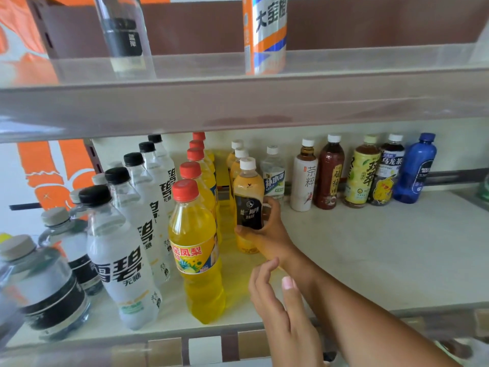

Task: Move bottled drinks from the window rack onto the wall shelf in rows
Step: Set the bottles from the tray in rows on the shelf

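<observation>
The right hand [264, 231] is wrapped around an amber tea bottle [248, 189] standing on the shelf [370, 260], at the front of a short row of matching bottles. The left hand [280, 300] hovers just nearer the person, fingers loosely curved and holding nothing. Just left of both hands stands a row of yellow soda bottles [197, 250], with black-capped clear bottles [119, 260] further left. Behind the right hand is a white-capped water bottle [274, 170]. To its right, a line of mixed drinks along the back ends in a blue bottle [415, 170]. An upper shelf [238, 102] overhangs the hands.
</observation>
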Tool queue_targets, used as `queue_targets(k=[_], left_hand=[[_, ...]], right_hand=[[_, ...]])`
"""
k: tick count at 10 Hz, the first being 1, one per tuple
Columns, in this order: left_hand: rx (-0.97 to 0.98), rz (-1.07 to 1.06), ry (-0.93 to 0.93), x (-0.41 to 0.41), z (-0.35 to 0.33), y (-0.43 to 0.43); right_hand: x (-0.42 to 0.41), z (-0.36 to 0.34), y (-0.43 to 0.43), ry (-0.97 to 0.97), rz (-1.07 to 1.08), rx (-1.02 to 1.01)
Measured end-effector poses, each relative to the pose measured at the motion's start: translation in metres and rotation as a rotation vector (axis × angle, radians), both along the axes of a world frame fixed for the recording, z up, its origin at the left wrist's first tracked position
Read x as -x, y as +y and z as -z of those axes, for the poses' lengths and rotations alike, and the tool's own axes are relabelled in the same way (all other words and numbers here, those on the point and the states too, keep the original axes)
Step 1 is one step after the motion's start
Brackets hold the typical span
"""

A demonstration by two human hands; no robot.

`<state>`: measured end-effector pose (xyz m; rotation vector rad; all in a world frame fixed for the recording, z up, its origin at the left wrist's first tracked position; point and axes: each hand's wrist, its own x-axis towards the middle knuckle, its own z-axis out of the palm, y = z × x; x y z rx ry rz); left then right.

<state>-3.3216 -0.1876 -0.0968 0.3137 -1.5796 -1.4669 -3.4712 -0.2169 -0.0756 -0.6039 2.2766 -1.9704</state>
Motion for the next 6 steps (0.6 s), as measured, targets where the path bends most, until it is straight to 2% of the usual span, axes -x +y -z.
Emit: queue_targets(k=[1, 2, 3, 4, 5, 6], left_hand=[[-0.006, 0.233, -0.022, 0.001, 0.0, 0.001], [0.04, 0.368, -0.125, -0.009, 0.0, 0.011], [0.256, 0.454, -0.191, -0.018, 0.003, 0.034], [0.406, 0.498, -0.177, -0.027, 0.012, 0.065], [0.56, 0.613, -0.299, -0.036, 0.023, 0.106], [0.831, 0.688, -0.439, -0.05, 0.028, 0.153]], right_hand=[[-0.01, -0.01, 0.026, 0.064, 0.074, -0.101], [-0.023, -0.011, 0.07, 0.218, 0.269, -0.271], [-0.052, -0.014, 0.129, 0.325, 0.452, -0.457], [-0.09, -0.014, 0.198, 0.376, 0.647, -0.68], [-0.137, -0.001, 0.27, 0.329, 0.784, -0.888], [-0.192, 0.019, 0.333, 0.199, 0.901, -1.025]])
